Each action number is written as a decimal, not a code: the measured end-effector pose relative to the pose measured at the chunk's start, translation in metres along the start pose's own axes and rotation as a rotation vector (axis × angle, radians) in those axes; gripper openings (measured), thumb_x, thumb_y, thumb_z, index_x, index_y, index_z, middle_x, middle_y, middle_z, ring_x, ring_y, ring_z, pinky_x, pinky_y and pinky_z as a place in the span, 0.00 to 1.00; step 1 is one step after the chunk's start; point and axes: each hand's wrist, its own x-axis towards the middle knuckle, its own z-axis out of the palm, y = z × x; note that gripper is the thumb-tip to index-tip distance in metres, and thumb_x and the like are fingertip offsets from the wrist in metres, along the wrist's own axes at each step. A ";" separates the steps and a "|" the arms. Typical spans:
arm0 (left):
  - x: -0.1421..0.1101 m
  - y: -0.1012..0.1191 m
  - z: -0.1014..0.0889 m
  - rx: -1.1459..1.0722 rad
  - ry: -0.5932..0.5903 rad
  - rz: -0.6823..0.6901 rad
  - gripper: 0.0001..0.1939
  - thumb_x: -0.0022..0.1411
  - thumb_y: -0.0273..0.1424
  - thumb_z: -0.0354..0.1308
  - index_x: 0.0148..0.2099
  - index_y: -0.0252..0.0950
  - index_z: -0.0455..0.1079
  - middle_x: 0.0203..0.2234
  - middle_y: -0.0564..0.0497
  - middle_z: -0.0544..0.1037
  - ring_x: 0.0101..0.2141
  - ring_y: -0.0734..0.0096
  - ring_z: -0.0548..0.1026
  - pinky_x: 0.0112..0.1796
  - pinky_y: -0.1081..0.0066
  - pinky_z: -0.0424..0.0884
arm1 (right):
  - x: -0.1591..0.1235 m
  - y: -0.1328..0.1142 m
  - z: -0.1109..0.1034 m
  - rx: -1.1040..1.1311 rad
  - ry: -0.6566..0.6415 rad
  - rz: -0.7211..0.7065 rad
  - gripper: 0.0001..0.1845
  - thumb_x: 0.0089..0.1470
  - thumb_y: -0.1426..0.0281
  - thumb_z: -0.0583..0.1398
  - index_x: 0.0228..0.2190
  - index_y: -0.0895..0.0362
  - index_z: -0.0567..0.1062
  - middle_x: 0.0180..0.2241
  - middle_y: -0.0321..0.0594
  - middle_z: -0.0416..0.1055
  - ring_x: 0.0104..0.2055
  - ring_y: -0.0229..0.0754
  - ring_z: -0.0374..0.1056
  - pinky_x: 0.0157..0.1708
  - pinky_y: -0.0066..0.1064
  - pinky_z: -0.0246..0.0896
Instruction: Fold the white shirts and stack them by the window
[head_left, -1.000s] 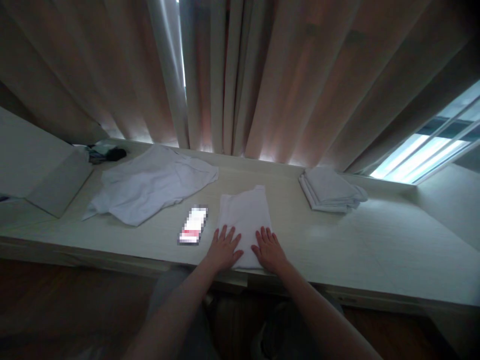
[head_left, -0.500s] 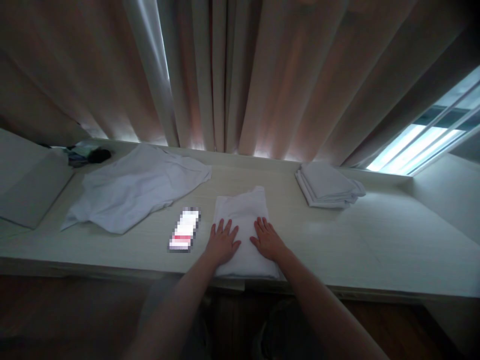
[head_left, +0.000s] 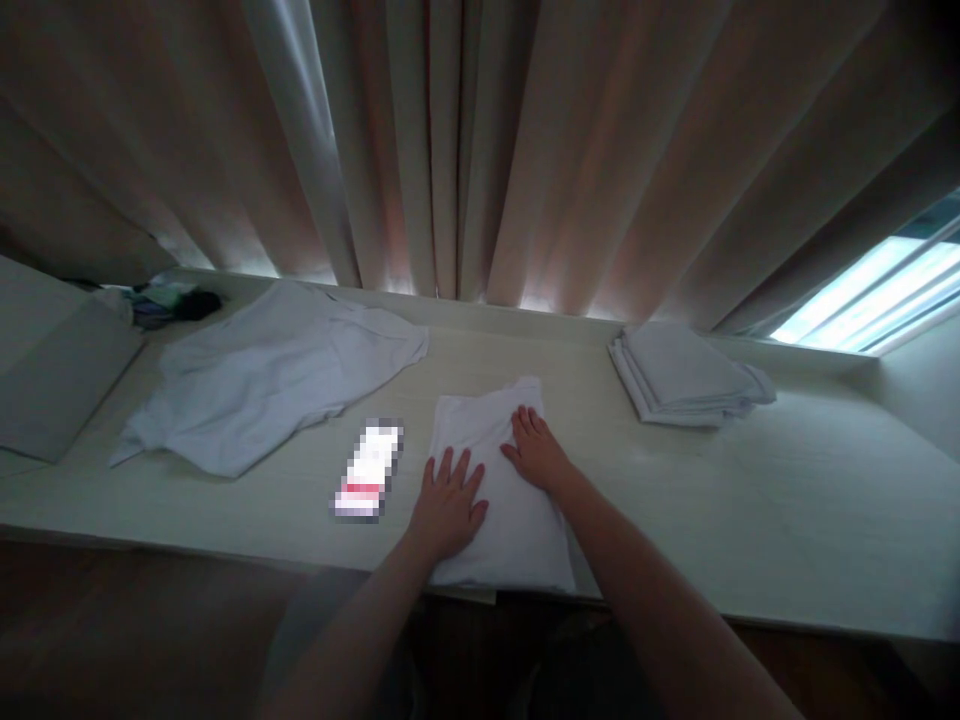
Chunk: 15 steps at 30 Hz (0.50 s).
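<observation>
A folded white cloth (head_left: 510,535), perhaps a garment, lies flat at the front edge of the pale table. My left hand (head_left: 448,505) rests on its left side, palm down with the fingers spread. Farther up on the right side of the cloth, my right hand (head_left: 536,450) presses flat, fingers stretched out and fairly close together. Neither hand grips anything. Left of my left hand lies a phone (head_left: 369,468) with a lit, blurred-out screen.
A loosely spread white cloth (head_left: 277,375) covers the table's left part. At the back right sits a stack of folded white cloth (head_left: 686,375). A grey-white panel (head_left: 67,370) and a small dark heap (head_left: 176,300) are at far left. Curtains (head_left: 600,160) hang behind the table (head_left: 750,510).
My right hand has slid away from me, up the folded cloth. My left hand stays on the left side. The view has shifted slightly.
</observation>
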 end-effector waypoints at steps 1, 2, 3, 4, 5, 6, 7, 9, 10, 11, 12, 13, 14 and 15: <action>0.000 0.000 0.000 -0.001 -0.001 0.002 0.28 0.60 0.45 0.39 0.60 0.43 0.51 0.61 0.49 0.48 0.60 0.53 0.40 0.55 0.48 0.36 | 0.005 0.001 0.003 -0.005 0.004 0.019 0.39 0.55 0.52 0.42 0.58 0.68 0.48 0.61 0.52 0.37 0.62 0.51 0.28 0.58 0.43 0.31; 0.001 -0.001 0.000 -0.004 -0.002 0.003 0.28 0.60 0.46 0.40 0.60 0.43 0.51 0.61 0.49 0.48 0.60 0.53 0.40 0.55 0.48 0.36 | 0.009 0.001 0.007 -0.010 0.011 0.037 0.39 0.55 0.52 0.42 0.58 0.68 0.47 0.61 0.52 0.36 0.62 0.51 0.28 0.58 0.43 0.31; 0.001 -0.001 0.000 -0.007 -0.003 0.002 0.28 0.60 0.46 0.40 0.61 0.43 0.50 0.61 0.49 0.48 0.60 0.53 0.40 0.55 0.48 0.36 | 0.011 0.001 0.011 -0.014 0.021 0.051 0.39 0.56 0.52 0.41 0.58 0.68 0.47 0.61 0.51 0.36 0.62 0.51 0.28 0.58 0.44 0.31; 0.001 -0.001 0.000 -0.009 -0.005 0.001 0.28 0.60 0.45 0.40 0.61 0.43 0.50 0.61 0.49 0.48 0.60 0.53 0.40 0.55 0.48 0.36 | 0.011 0.001 0.014 -0.017 0.032 0.059 0.39 0.56 0.52 0.41 0.58 0.68 0.46 0.61 0.51 0.36 0.62 0.51 0.28 0.58 0.44 0.30; 0.000 -0.001 0.000 -0.011 -0.008 0.000 0.28 0.60 0.45 0.40 0.61 0.43 0.50 0.61 0.49 0.48 0.60 0.53 0.40 0.55 0.48 0.36 | 0.011 0.001 0.016 -0.020 0.041 0.063 0.39 0.56 0.52 0.40 0.59 0.68 0.46 0.62 0.50 0.35 0.62 0.51 0.27 0.58 0.44 0.30; 0.000 -0.001 -0.001 -0.011 -0.011 -0.002 0.28 0.60 0.45 0.41 0.61 0.43 0.50 0.61 0.48 0.48 0.60 0.52 0.40 0.55 0.48 0.35 | 0.010 0.001 0.017 -0.021 0.045 0.065 0.39 0.56 0.52 0.40 0.59 0.67 0.45 0.62 0.50 0.35 0.62 0.50 0.27 0.58 0.44 0.30; 0.000 -0.001 -0.001 -0.011 -0.015 -0.005 0.28 0.60 0.45 0.41 0.61 0.43 0.50 0.61 0.48 0.48 0.60 0.52 0.40 0.55 0.47 0.35 | 0.010 0.001 0.017 -0.022 0.040 0.063 0.39 0.56 0.52 0.40 0.59 0.67 0.45 0.62 0.50 0.35 0.62 0.50 0.27 0.58 0.44 0.30; 0.002 -0.001 -0.003 -0.011 -0.028 -0.007 0.28 0.59 0.45 0.42 0.60 0.42 0.51 0.60 0.47 0.50 0.59 0.51 0.42 0.54 0.46 0.36 | 0.010 0.002 0.013 -0.019 0.005 0.052 0.39 0.56 0.52 0.40 0.58 0.67 0.46 0.61 0.50 0.36 0.62 0.50 0.27 0.58 0.44 0.31; 0.005 -0.001 -0.005 -0.010 -0.037 -0.005 0.28 0.59 0.45 0.43 0.59 0.42 0.53 0.59 0.46 0.52 0.59 0.50 0.44 0.54 0.46 0.36 | 0.011 0.003 0.010 -0.019 -0.013 0.045 0.39 0.56 0.52 0.40 0.58 0.68 0.47 0.61 0.51 0.36 0.62 0.50 0.28 0.58 0.44 0.31; 0.009 -0.001 -0.006 -0.006 -0.043 -0.004 0.27 0.58 0.46 0.43 0.58 0.42 0.55 0.58 0.45 0.55 0.58 0.50 0.47 0.54 0.46 0.37 | 0.013 0.004 0.006 -0.021 -0.022 0.035 0.39 0.55 0.52 0.40 0.58 0.68 0.47 0.61 0.51 0.37 0.62 0.50 0.28 0.58 0.43 0.31; 0.016 -0.002 -0.008 0.001 -0.042 -0.005 0.26 0.58 0.46 0.43 0.56 0.41 0.58 0.57 0.44 0.57 0.57 0.50 0.49 0.54 0.46 0.37 | 0.015 0.006 0.003 -0.023 -0.022 0.025 0.39 0.55 0.52 0.41 0.58 0.68 0.48 0.61 0.51 0.37 0.62 0.50 0.28 0.58 0.43 0.31; 0.024 -0.003 -0.009 0.009 -0.035 -0.006 0.25 0.59 0.45 0.43 0.55 0.40 0.59 0.55 0.44 0.59 0.57 0.51 0.51 0.54 0.46 0.37 | 0.017 0.008 0.000 -0.027 -0.012 0.017 0.39 0.55 0.52 0.41 0.58 0.67 0.48 0.61 0.51 0.37 0.62 0.50 0.28 0.58 0.43 0.31; 0.034 -0.005 -0.010 0.018 -0.022 -0.008 0.24 0.59 0.45 0.42 0.54 0.40 0.60 0.55 0.43 0.60 0.56 0.52 0.52 0.54 0.47 0.37 | 0.018 0.010 -0.002 -0.031 0.000 0.011 0.38 0.55 0.52 0.42 0.58 0.67 0.48 0.61 0.52 0.37 0.62 0.50 0.28 0.58 0.43 0.31; 0.045 -0.007 -0.010 0.027 -0.006 -0.007 0.24 0.60 0.44 0.42 0.54 0.39 0.59 0.55 0.43 0.60 0.56 0.52 0.51 0.54 0.48 0.38 | 0.020 0.012 -0.003 -0.034 0.008 0.006 0.38 0.55 0.52 0.42 0.58 0.67 0.48 0.61 0.52 0.37 0.62 0.50 0.28 0.58 0.43 0.31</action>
